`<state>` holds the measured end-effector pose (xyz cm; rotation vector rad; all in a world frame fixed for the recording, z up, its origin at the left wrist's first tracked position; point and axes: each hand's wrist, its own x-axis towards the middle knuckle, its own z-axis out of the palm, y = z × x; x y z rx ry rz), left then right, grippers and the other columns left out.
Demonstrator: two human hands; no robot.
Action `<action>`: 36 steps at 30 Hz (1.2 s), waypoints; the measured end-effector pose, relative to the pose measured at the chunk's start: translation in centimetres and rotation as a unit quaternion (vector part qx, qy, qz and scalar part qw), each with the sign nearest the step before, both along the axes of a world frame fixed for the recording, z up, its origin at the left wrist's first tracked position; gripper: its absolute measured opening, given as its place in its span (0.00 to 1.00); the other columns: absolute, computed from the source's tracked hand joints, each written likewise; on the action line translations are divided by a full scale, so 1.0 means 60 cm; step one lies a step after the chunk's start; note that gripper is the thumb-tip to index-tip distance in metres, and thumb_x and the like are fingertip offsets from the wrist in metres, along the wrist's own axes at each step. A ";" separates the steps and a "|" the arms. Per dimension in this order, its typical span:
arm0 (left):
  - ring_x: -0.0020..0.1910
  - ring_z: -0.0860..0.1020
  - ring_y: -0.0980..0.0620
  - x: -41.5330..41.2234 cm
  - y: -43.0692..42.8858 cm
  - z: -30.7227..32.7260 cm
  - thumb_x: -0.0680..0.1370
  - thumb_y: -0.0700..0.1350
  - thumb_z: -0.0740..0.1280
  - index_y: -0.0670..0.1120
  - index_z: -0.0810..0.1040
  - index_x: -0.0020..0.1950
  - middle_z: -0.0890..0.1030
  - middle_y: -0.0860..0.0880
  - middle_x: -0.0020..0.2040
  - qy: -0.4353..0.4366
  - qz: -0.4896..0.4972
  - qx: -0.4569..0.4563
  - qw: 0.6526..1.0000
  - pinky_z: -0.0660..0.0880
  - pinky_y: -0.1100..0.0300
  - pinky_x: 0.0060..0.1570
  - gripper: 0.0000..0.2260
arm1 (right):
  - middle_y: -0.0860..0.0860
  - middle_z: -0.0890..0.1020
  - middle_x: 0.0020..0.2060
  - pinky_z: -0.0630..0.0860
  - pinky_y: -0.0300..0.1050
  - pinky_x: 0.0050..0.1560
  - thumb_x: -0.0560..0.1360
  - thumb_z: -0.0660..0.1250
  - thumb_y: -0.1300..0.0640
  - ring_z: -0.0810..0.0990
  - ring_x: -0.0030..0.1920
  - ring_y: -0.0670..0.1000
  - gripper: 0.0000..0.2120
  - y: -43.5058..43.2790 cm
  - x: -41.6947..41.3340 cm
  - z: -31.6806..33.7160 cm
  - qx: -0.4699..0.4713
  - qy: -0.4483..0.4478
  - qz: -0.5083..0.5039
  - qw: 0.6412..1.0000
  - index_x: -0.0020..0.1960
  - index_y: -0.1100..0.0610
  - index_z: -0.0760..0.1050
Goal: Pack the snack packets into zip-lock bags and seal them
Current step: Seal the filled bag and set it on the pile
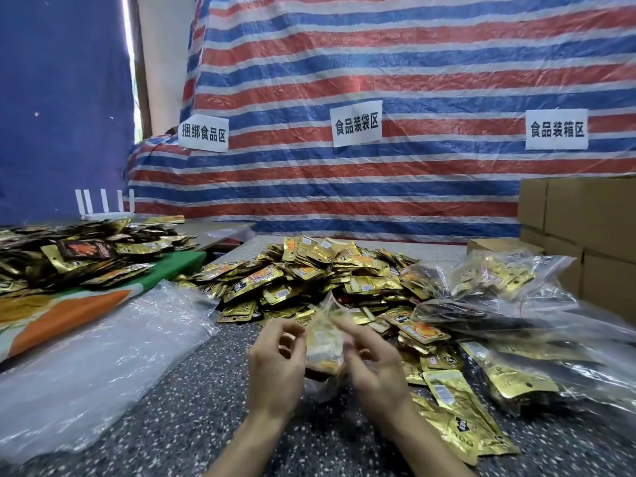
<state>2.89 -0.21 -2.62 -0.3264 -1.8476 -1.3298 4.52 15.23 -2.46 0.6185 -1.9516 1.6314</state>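
A clear zip-lock bag (325, 342) with gold snack packets inside stands upright on the speckled table (192, 407), between my hands. My left hand (275, 366) pinches the bag's left edge near the top with curled fingers. My right hand (375, 366) grips its right side, fingers curled against the plastic. A large heap of gold snack packets (309, 273) lies just behind the bag. More loose packets (457, 418) spread to the right of my right wrist.
Filled clear bags (499, 297) lie at the right, with cardboard boxes (585, 235) behind them. A stack of clear empty bags (103, 356) lies at the left. Another packet pile (69, 256) covers a green-and-orange cloth at far left. A striped tarp with paper signs hangs behind.
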 end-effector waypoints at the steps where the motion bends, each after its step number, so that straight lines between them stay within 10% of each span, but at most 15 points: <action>1: 0.40 0.79 0.59 -0.002 0.001 -0.001 0.75 0.32 0.72 0.49 0.77 0.45 0.79 0.54 0.43 0.004 0.001 -0.003 1.000 0.78 0.66 0.36 0.11 | 0.51 0.81 0.53 0.81 0.37 0.42 0.77 0.62 0.66 0.82 0.49 0.42 0.24 -0.003 0.003 -0.002 0.032 0.011 0.004 0.999 0.56 0.38 0.82; 6: 0.39 0.78 0.54 -0.008 -0.003 -0.005 0.76 0.30 0.69 0.48 0.74 0.48 0.77 0.50 0.43 0.091 -0.004 0.011 0.996 0.76 0.66 0.35 0.13 | 0.45 0.80 0.43 0.77 0.38 0.42 0.74 0.62 0.59 0.79 0.46 0.44 0.14 -0.010 0.008 0.003 0.051 0.105 -0.118 0.986 0.46 0.43 0.82; 16: 0.42 0.78 0.50 -0.014 0.004 0.033 0.76 0.33 0.64 0.51 0.73 0.49 0.75 0.49 0.49 0.170 -0.066 0.040 0.982 0.80 0.56 0.40 0.12 | 0.45 0.76 0.61 0.70 0.53 0.64 0.68 0.61 0.56 0.70 0.64 0.47 0.32 -0.001 0.003 0.010 0.123 0.203 -0.223 0.946 0.73 0.53 0.71; 22: 0.43 0.78 0.51 -0.057 -0.004 0.023 0.79 0.62 0.59 0.57 0.69 0.57 0.77 0.49 0.46 0.081 -0.155 0.024 0.984 0.76 0.62 0.44 0.11 | 0.43 0.74 0.61 0.72 0.59 0.64 0.69 0.62 0.56 0.70 0.64 0.45 0.32 -0.004 0.002 0.003 0.101 0.172 -0.230 0.953 0.74 0.51 0.70; 26: 0.41 0.74 0.52 -0.140 -0.021 0.004 0.79 0.58 0.55 0.52 0.70 0.51 0.75 0.48 0.47 -0.060 -0.053 0.150 0.985 0.71 0.55 0.43 0.12 | 0.42 0.73 0.63 0.71 0.62 0.65 0.68 0.67 0.58 0.68 0.66 0.45 0.35 -0.007 0.000 0.000 0.110 0.141 -0.226 0.958 0.74 0.48 0.68; 31: 0.71 0.63 0.46 -0.261 -0.100 -0.053 0.79 0.46 0.64 0.47 0.76 0.59 0.64 0.45 0.73 -0.326 0.202 -0.146 0.912 0.63 0.46 0.70 0.09 | 0.23 0.63 0.64 0.73 0.65 0.63 0.68 0.69 0.58 0.65 0.67 0.38 0.36 -0.011 -0.005 -0.001 0.127 0.141 -0.218 0.957 0.75 0.47 0.66; 36: 0.79 0.46 0.39 -0.321 -0.155 -0.039 0.82 0.55 0.57 0.50 0.74 0.69 0.48 0.46 0.82 -0.374 0.211 -0.293 0.855 0.49 0.40 0.76 0.19 | 0.27 0.64 0.66 0.74 0.60 0.63 0.69 0.67 0.56 0.67 0.67 0.41 0.34 -0.011 -0.008 -0.005 0.133 0.134 -0.200 0.961 0.75 0.43 0.65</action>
